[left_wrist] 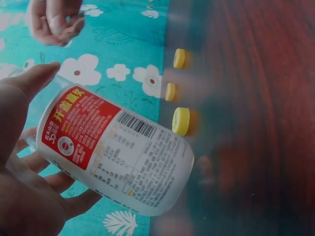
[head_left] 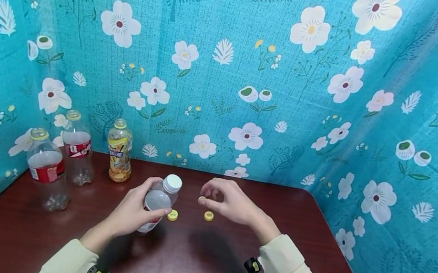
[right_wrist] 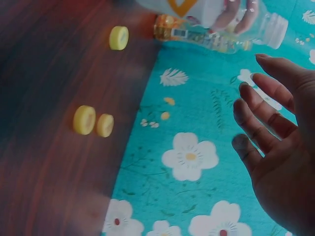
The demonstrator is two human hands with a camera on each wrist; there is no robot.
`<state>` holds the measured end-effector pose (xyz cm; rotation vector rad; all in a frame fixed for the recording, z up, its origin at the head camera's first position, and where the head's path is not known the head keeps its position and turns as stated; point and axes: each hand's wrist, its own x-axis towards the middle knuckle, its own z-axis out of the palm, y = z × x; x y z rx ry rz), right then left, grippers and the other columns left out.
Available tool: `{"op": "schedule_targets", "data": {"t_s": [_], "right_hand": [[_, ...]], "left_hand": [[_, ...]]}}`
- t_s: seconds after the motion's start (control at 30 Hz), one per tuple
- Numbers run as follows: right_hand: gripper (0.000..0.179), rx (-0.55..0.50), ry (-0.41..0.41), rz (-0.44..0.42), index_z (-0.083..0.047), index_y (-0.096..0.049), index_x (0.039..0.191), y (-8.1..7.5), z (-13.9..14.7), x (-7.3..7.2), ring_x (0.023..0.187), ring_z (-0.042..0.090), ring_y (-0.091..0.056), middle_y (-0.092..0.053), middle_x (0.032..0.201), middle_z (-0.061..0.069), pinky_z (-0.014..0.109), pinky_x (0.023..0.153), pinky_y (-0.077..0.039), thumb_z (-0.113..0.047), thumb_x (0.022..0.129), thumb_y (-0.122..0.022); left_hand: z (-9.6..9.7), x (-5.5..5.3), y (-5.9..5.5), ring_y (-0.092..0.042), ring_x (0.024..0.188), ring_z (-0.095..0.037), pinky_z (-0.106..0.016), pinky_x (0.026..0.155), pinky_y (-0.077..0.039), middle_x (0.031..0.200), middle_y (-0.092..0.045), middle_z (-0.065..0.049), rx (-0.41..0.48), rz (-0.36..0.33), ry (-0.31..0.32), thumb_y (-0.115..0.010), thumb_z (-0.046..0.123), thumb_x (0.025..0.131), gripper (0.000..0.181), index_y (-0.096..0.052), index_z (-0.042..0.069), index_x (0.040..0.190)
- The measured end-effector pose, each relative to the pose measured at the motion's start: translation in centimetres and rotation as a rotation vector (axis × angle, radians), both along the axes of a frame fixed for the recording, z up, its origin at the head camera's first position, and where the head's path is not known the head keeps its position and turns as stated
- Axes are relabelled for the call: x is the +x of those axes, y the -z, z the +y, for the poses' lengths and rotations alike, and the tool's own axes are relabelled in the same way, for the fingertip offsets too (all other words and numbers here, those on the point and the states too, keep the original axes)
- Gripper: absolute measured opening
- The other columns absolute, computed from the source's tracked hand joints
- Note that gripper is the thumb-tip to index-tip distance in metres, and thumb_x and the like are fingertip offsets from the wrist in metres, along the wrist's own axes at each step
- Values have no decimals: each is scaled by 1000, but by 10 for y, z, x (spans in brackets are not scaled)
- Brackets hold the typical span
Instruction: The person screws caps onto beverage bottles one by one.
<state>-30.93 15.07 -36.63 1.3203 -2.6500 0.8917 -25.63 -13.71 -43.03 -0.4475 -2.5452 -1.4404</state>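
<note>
My left hand [head_left: 125, 212] grips a clear plastic bottle [head_left: 157, 200] around its body, thumb on the near side. A white cap [head_left: 172, 183] sits on its neck, and the bottle leans a little to the right. Its red and white label [left_wrist: 113, 147] faces the left wrist camera. To the right of the bottle, my right hand [head_left: 232, 200] hovers over the table with loosely bent fingers and nothing between them. Three yellow caps lie on the table: one cap [head_left: 173, 215] beside the bottle, another cap [head_left: 208, 216] below the right hand, and a third cap [head_left: 201, 200] at its fingertips.
Uncapped bottles stand at the left: a red-labelled bottle [head_left: 49, 171], a second red-labelled bottle [head_left: 78, 149] behind it, and a smaller yellow-labelled bottle [head_left: 118, 151]. The dark red-brown table [head_left: 187, 271] meets a blue flowered cloth [head_left: 217, 93] at the back and sides.
</note>
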Motion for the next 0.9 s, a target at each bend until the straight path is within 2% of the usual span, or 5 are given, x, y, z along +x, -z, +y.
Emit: {"op": "schedule_targets", "data": {"t_s": [0.23, 0.37, 0.5, 0.67, 0.9], "right_hand": [[18, 5, 20, -30, -17, -68, 110, 24, 6, -7, 86, 14, -61, -64, 99, -4, 31, 75, -55, -21, 95, -75], [24, 44, 20, -28, -14, -68, 115, 39, 8, -9, 92, 18, -63, -63, 108, -4, 34, 79, -56, -16, 93, -76], [25, 65, 31, -45, -13, -68, 118, 51, 10, -11, 97, 25, -63, -62, 112, -3, 40, 84, -56, -16, 94, -75], [24, 110, 63, -47, -15, -68, 117, 62, 13, -13, 99, 25, -63, -63, 112, 0, 38, 86, -56, -22, 95, -74], [28, 181, 122, -38, -15, -68, 121, 71, 16, -14, 101, 25, -66, -64, 116, 8, 34, 87, -55, -23, 95, -75]], "left_hand": [[-8, -10, 0, -65, 111, -30, -49, 88, -58, 132, -62, -12, 26, 13, -49, -87, 35, 83, 75, -45, 18, 143], [-11, -16, 0, -63, 116, -33, -55, 92, -55, 136, -61, -15, 37, 21, -72, -86, 34, 85, 75, -44, 16, 144], [-12, -23, 0, -61, 121, -36, -58, 96, -53, 140, -58, -17, 59, -11, -95, -84, 33, 87, 75, -41, 15, 146], [-12, -34, 2, -55, 127, -38, -61, 99, -50, 146, -52, -19, 77, -51, -129, -81, 35, 89, 78, -37, 12, 149], [-9, -54, 2, -49, 133, -37, -62, 104, -46, 148, -46, -19, 83, -44, -156, -80, 40, 90, 81, -36, 8, 150]]}}
